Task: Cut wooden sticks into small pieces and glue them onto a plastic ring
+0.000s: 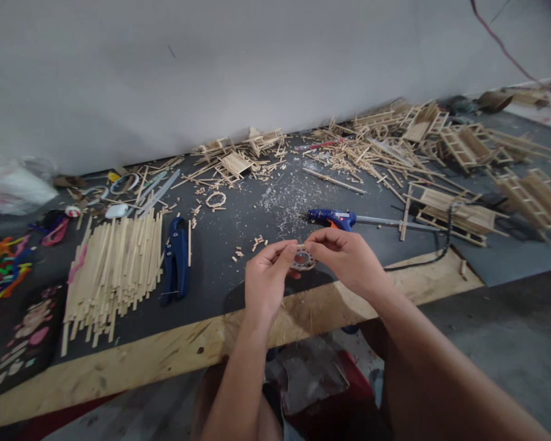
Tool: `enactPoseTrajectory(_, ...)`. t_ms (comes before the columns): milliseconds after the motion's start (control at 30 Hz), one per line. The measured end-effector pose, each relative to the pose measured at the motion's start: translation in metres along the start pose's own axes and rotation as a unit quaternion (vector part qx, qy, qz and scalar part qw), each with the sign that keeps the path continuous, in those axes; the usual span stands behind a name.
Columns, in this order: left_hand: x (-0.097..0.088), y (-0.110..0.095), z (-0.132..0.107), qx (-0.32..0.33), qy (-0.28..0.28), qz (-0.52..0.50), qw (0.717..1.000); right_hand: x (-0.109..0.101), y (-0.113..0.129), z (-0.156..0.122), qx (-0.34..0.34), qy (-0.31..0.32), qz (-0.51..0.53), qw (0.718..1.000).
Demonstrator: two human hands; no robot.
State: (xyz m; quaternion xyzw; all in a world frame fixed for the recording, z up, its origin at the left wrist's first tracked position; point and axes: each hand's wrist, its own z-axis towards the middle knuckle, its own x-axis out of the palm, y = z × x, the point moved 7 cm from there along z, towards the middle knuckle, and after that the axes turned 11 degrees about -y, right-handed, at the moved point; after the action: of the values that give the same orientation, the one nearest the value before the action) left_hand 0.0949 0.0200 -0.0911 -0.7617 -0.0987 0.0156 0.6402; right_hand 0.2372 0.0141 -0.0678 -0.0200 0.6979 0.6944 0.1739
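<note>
Between my two hands is a small round ring (303, 260) with an open middle and a pale wooden edge, held above the table's front edge. My left hand (270, 275) pinches its left upper side with thumb and fingers. On the upper right side, my right hand (342, 254) pinches it the same way. Just behind my right hand lies a blue glue gun (330, 217) with a long clear glue stick out of its back. Short cut wood pieces (258, 243) lie on the dark table beyond my left hand.
Left of my hands are a blue cutter (176, 260) and a bundle of wooden sticks (117, 275). A wooden ring (215, 199) lies farther back. Stick-built models (459, 211) and loose sticks crowd the right. A black cord (417, 264) crosses near the front edge.
</note>
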Motion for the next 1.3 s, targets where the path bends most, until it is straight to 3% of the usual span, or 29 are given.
enactPoseTrajectory(333,-0.003,0.001,0.005,-0.022,-0.033,-0.073,0.997,0.01,-0.012,0.0,0.05,0.07,0.074,0.994)
enactPoseTrajectory(567,0.0,0.006,0.005,-0.025,-0.027,-0.096,0.995,0.008,-0.009,0.0,0.029,0.039,0.098,0.994)
enactPoseTrajectory(767,0.001,0.006,0.005,0.021,-0.046,-0.078,0.996,0.008,-0.005,0.0,0.044,0.028,0.126,0.991)
enactPoseTrajectory(900,0.003,0.005,0.005,0.017,-0.037,-0.093,0.995,0.006,-0.006,0.0,0.048,0.011,0.133,0.99)
enactPoseTrajectory(1067,0.011,0.005,0.004,-0.002,0.027,-0.071,0.997,0.006,-0.011,0.003,0.039,0.022,0.137,0.99)
enactPoseTrajectory(1167,0.009,0.006,0.005,-0.011,0.021,-0.06,0.998,-0.009,-0.018,0.01,0.033,0.007,0.11,0.993)
enactPoseTrajectory(1300,0.002,0.006,0.009,-0.018,-0.004,-0.063,0.998,-0.065,-0.036,0.02,0.071,-0.075,0.031,0.994)
